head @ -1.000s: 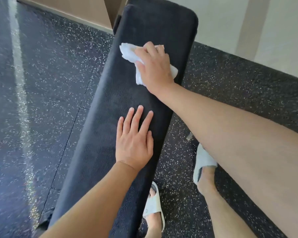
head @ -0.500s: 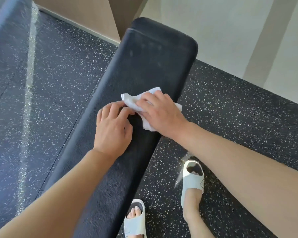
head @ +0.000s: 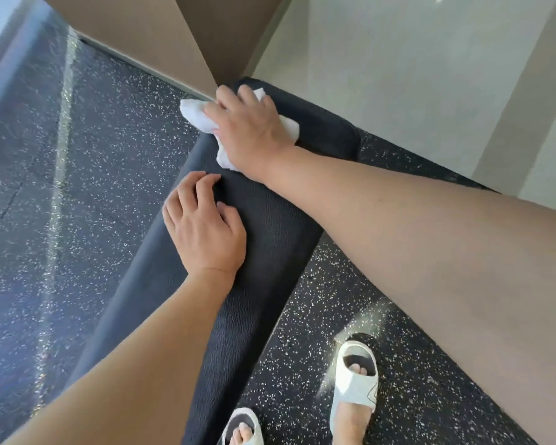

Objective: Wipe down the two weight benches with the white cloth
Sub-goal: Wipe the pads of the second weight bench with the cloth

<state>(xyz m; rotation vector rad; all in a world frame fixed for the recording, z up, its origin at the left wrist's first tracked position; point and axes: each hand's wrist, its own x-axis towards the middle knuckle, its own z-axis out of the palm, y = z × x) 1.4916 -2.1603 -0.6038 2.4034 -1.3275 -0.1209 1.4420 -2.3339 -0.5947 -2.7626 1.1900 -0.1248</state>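
Head view showed the right hand (head: 249,133) as the working grip, palm down with fingers curled over the bunched white cloth (head: 197,114), pressing it onto the far end of the black padded bench (head: 270,239). Just nearer, the left hand (head: 204,226) rested on that worktop holding nothing, fingers loosely bent. Two white sandals (head: 355,377) stood on the speckled floor (head: 77,187).

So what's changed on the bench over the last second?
The right hand swept the white cloth back toward itself, then out again to the far end of the bench, nearer its left edge. The left hand went from flat to fingers curled on the pad. Unchanged: the right hand holds the cloth, and the left rests on the bench.
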